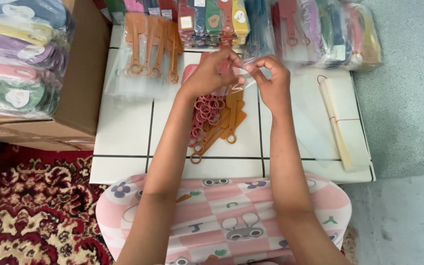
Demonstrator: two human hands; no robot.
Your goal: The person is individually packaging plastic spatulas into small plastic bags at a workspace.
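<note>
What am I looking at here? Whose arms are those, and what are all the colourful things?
This is one picture from a camera worn on a person's head, looking down, so the arms are that person's own. The left hand and right hand together pinch a clear plastic bag above a low white tiled table. Under the hands lies a pile of flat orange and pink plastic pieces with ring ends. More orange ones lie on clear bags further back. Packed colourful bundles line the far edge. A banded stack of empty clear bags lies on the right, and a cardboard box stands on the left.
</note>
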